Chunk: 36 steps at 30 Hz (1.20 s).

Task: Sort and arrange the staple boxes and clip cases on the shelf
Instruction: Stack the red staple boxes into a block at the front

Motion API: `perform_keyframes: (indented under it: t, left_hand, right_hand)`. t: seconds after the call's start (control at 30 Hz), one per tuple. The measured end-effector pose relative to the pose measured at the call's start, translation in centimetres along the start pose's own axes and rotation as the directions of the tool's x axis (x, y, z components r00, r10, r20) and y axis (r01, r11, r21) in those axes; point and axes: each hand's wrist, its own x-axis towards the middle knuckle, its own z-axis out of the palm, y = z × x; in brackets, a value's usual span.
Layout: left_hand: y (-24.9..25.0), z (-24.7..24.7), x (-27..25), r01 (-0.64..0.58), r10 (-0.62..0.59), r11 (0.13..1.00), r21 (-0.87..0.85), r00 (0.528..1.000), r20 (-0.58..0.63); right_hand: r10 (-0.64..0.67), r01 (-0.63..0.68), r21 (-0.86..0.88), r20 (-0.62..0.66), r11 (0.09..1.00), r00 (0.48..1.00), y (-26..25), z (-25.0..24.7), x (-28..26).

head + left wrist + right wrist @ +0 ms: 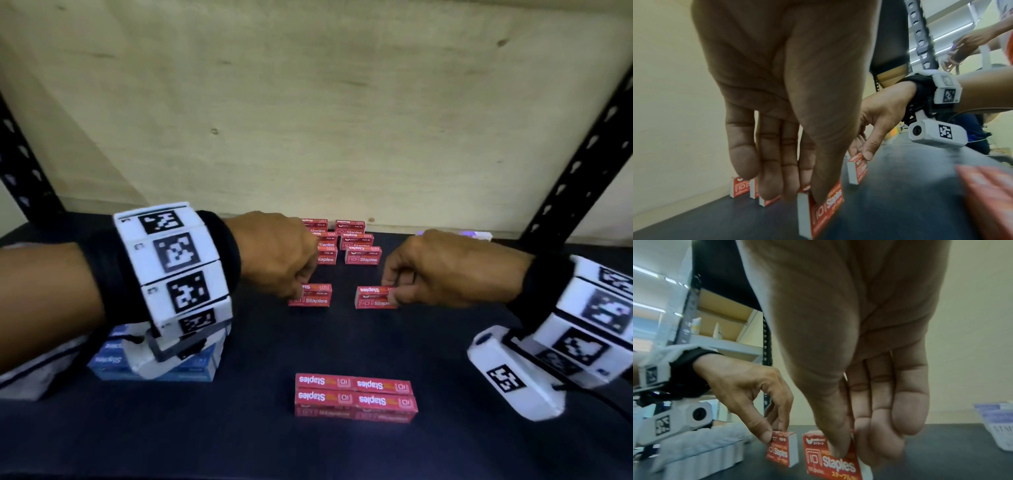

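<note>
Two small red staple boxes stand on the dark shelf (260,359). My left hand (291,281) pinches the left red box (313,295) between thumb and fingers; the same box (826,206) shows in the left wrist view. My right hand (394,291) pinches the right red box (371,297), also seen close up as the box (835,460) in the right wrist view. Behind them several red staple boxes (363,255) sit in rows near the back wall. A block of red staple boxes (354,397) lies at the front.
Blue boxes (154,363) lie under my left wrist at the front left. A pale purple case (476,235) sits at the back right behind my right hand. Black shelf posts (582,164) rise at both sides; a plywood back panel (308,120) closes the rear.
</note>
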Motion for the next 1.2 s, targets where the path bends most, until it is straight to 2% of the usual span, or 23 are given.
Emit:
perform_keyframes:
  t: [0.2, 0.43, 0.8, 1.2]
  left_hand:
    - [2.1, 0.6, -4.8, -0.057, 0.056, 0.998, 0.024, 0.998, 0.024]
    - [3.3, 1.3, -7.3, -0.07, 0.07, 0.998, -0.006, 0.997, 0.026]
    - [3.0, 2.1, -7.1, -0.056, 0.068, 0.963, -0.263, 0.997, 0.036]
    - [4.5, 1.9, -5.8, -0.132, 0.141, 0.941, -0.313, 0.99, 0.006]
  right_hand:
    - [-0.03, 0.028, 0.052, 0.032, 0.998, 0.999, -2.0, 1.6, -4.5]
    - [-0.032, 0.026, 0.104, 0.057, 0.994, 0.998, -3.1, 2.3, -7.4]
    - [-0.007, -0.009, 0.184, 0.088, 0.983, 0.996, -3.3, 2.6, -8.1]
    - [-0.053, 0.046, 0.135, 0.05, 0.99, 0.997, -4.4, 2.6, -7.1]
